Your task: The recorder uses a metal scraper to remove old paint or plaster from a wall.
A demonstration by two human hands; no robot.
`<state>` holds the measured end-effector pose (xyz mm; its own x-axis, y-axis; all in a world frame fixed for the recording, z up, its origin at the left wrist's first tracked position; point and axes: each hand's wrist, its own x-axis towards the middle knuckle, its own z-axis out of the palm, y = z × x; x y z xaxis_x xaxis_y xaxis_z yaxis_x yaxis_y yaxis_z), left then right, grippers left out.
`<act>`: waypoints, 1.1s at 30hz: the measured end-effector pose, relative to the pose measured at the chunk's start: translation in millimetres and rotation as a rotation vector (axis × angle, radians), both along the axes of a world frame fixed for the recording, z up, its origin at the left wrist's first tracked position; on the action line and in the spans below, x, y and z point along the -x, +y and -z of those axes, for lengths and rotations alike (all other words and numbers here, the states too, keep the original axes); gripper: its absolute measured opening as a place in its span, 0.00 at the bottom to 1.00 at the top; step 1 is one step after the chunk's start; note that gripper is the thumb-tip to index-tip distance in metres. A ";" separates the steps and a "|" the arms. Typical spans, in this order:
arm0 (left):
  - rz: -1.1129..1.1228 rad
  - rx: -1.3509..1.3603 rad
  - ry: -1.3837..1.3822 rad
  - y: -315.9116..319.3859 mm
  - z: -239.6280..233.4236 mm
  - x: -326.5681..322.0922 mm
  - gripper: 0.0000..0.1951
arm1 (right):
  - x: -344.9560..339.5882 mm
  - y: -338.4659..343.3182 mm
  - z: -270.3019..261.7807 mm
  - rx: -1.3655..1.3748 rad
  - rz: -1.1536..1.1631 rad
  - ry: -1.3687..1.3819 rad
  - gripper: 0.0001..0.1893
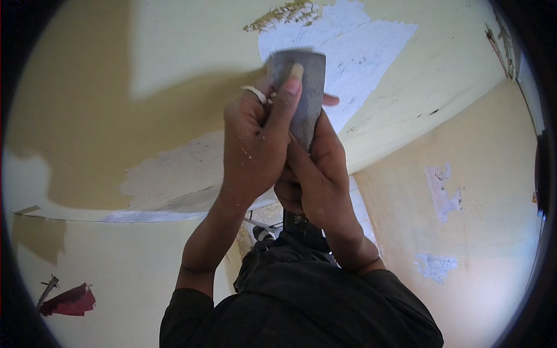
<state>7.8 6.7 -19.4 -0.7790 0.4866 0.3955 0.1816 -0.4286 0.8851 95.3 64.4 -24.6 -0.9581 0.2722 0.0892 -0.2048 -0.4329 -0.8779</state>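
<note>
A metal scraper blade (312, 82), shaped like a putty knife and dusted with residue, points up before the wall between my hands. My left hand (254, 148) grips it with the thumb laid along its face. Small pale flakes cling to the back of that hand, and a whitish strip (256, 93) lies across its fingers. Lower down, my right hand (324, 187) is closed around the narrow end, hiding any handle. Behind the blade, the yellow painted wall (182, 39) has a bare white patch (374, 52), with curled paint peelings (289, 16) along its top.
An adjoining orange-tinted wall (400, 209) on the right carries whitish bare patches (441, 191). Part of a metal frame, possibly a ladder (265, 224), shows below my hands. A dark red scrap (72, 300) is at lower left. Thin sticks (498, 52) appear at upper right.
</note>
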 end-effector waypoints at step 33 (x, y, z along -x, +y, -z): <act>0.003 0.125 0.269 45.2 -6.8 5.1 0.18 | -5.5 16.7 -11.7 0.221 0.233 0.013 0.15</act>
